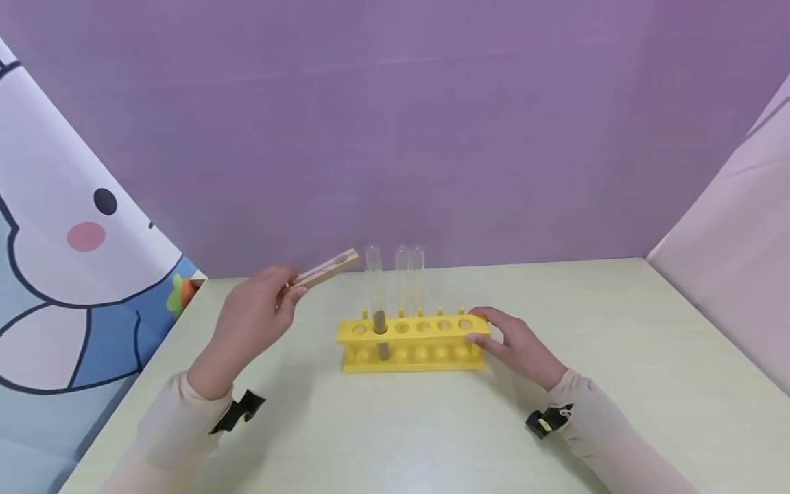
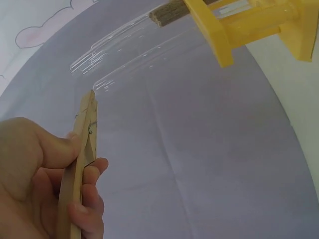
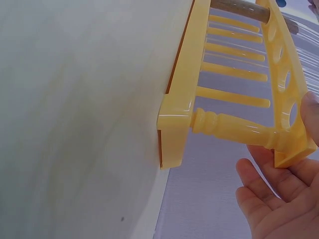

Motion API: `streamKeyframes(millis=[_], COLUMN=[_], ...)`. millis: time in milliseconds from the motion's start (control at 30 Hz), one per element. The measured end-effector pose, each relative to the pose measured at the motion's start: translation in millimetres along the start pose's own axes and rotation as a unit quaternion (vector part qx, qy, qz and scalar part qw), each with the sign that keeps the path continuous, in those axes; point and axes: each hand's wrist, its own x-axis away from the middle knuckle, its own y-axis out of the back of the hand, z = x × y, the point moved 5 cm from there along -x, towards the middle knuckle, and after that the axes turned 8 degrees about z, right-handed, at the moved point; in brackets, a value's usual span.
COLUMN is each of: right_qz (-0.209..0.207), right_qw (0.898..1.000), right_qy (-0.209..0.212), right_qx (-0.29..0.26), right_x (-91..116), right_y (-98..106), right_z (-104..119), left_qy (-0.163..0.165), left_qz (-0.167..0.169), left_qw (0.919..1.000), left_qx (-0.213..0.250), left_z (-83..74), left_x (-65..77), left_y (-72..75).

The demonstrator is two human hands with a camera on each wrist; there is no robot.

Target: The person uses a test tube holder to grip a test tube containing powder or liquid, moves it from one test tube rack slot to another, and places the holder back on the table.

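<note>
A wooden test tube clamp [image 1: 326, 267] is gripped in my left hand [image 1: 253, 315], thumb on one side and curled fingers on the other. Its far end points toward the glass tubes, left of the yellow test tube rack [image 1: 353, 339]. My right hand [image 1: 515, 343] holds the rack's upper right end, thumb in front and fingers behind. One test tube [image 1: 374, 285] stands in a left hole of the rack, with brown material [image 2: 172, 14] in its lower part. The right wrist view shows the rack's end post [image 3: 234, 128] beside my right fingers.
Two clear test tubes [image 1: 402, 274] stand at the back of the rack, near its row of yellow pegs [image 3: 234, 95]. The pale table [image 1: 395, 425] meets a purple backdrop [image 1: 432, 137] behind. A cartoon-printed cloth [image 1: 49, 274] hangs at the left.
</note>
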Motion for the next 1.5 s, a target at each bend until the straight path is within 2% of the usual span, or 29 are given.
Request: streamKeyframes(millis=[367, 567, 833, 1033, 1200, 1500], right_qz=[-0.004, 0.003, -0.001, -0.002, 0.000, -0.003], right_qw=[1.000, 1.000, 1.000, 1.000, 1.000, 1.000], right_qy=[-0.001, 0.000, -0.002, 0.001, 0.005, 0.002], right_qx=[0.001, -0.006, -0.001, -0.005, -0.001, 0.001], right_x=[-0.1, -1.9, -1.7, -0.4, -0.1, -1.1], right_y=[0.3, -1.3, -0.3, -2.6, -4.5, -1.2], right_z=[-3.2, -0.8, 0.4, -1.2, -2.1, -2.2], left_qy=[0.008, 0.024, 0.052, 0.042, 0.029, 0.051], left_qz=[0.011, 0.020, 0.056, 0.097, 0.106, 0.128], left_qw=[0.9999, 0.9993, 0.9960, 0.9938, 0.9935, 0.9889], left_qx=[0.011, 0.021, 0.046, 0.034, 0.028, 0.056], left_z=[10.1, 24.3, 38.5, 46.2, 50.9, 57.7], left_x=[-0.8, 3.2, 6.2, 14.0, 23.0, 28.5], left_y=[-8.6, -18.4, -33.3, -50.3, -61.5, -76.1])
